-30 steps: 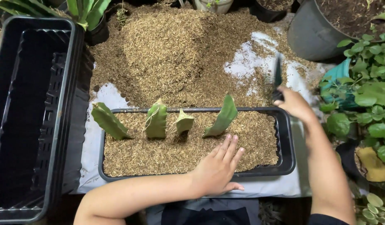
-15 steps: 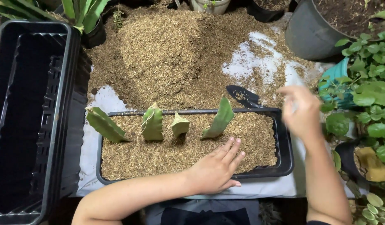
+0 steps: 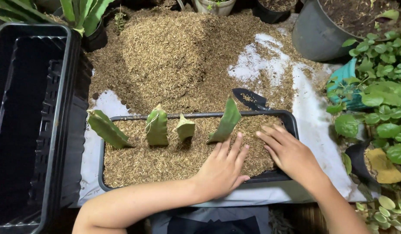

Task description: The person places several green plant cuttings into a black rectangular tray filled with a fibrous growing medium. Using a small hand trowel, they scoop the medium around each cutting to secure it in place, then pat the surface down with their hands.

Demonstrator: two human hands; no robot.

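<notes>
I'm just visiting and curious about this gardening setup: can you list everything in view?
planting tray: one, black, centre, filled with brown husk mix
cactus cuttings: four, green, standing in a row along the tray's far side
husk pile: one, brown, behind the tray on a white sheet
hand trowel: one, dark, lying behind the tray's right end
empty planter: one, black, left
round pot: one, grey, upper right
leafy plants: green, right edge
left hand: flat on the mix
right hand: flat on the mix, at the tray's right end
</notes>
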